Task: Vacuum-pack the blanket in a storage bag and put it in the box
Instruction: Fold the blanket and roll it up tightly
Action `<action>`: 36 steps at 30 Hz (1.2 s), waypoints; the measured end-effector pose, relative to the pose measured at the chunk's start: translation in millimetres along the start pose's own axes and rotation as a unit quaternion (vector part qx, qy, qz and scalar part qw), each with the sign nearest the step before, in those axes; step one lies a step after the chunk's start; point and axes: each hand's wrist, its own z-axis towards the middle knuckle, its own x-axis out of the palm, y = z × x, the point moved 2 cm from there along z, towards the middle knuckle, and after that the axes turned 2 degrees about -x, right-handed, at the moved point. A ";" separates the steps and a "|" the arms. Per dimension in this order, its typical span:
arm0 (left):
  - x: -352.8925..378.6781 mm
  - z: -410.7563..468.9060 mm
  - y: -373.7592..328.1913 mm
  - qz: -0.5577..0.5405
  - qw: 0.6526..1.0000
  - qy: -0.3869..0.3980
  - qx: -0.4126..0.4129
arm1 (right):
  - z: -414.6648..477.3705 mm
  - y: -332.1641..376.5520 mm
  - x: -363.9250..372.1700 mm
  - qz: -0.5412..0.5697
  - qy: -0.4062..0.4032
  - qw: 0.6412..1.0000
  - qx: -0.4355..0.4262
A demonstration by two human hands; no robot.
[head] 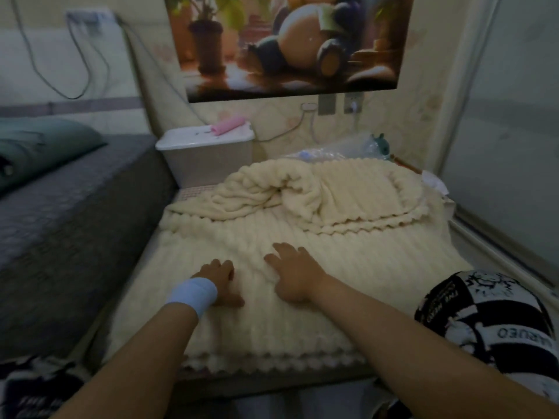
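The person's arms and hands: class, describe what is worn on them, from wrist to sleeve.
Both forearms are bare. A pale blue wristband circles the wrist behind the left hand; the right hand wears nothing visible. The right sleeve and left sleeve are short, black-and-white patterned with printed lettering.

The room is dim, lit evenly and softly. A large poster (290,43) of a plump cartoon creature lying beside a potted plant hangs on the cream, faintly patterned wall (423,95). Just under its lower edge sit two wall sockets (326,104), the right one with a plug and cable. At left stands a bed (75,213) with a grey quilted cover, a green pillow (45,143) lying on it. Above the bed, dark cables (75,71) loop down the pale wall from a power strip (87,18). A frosted sliding panel (508,116) closes the right side.
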 end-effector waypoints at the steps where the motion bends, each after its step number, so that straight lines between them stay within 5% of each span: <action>1: 2.9 -3.6 11.7 0.014 0.999 0.032 -0.005 | 5.5 17.9 4.0 0.016 0.006 0.999 -0.031; 7: 16.3 -26.6 44.9 0.093 0.992 0.076 -0.026 | 28.5 78.0 36.2 -0.037 0.105 0.993 -0.024; 13: 14.6 -30.7 72.9 0.033 0.998 0.052 -0.025 | 38.0 91.3 33.4 -0.015 0.069 0.997 -0.039; 18: 3.4 -32.2 78.2 0.143 0.966 0.204 -0.064 | 46.1 103.4 17.9 0.077 0.040 0.993 -0.085; 20: 4.3 -29.7 89.2 0.044 0.949 0.291 -0.109 | 51.9 107.6 9.3 0.103 0.016 0.992 -0.073; 21: 2.7 -28.5 94.2 -0.028 0.949 0.286 -0.129 | 55.8 108.4 6.1 0.102 -0.004 0.993 -0.063; 23: -1.3 -22.5 109.9 -0.133 0.965 0.153 -0.163 | 64.9 108.4 4.3 0.096 -0.048 0.993 -0.045; 26: 0.2 -7.9 138.3 -0.134 0.966 -0.052 -0.214 | 78.7 107.6 10.8 0.102 0.006 0.994 -0.038; 30: 22.2 8.2 150.6 -0.169 0.958 -0.080 -0.218 | 92.2 112.5 26.0 0.039 0.112 0.992 -0.050; 36: 4.7 9.4 149.6 -0.236 0.939 -0.098 -0.229 | 93.5 119.7 30.3 0.085 0.052 0.995 -0.032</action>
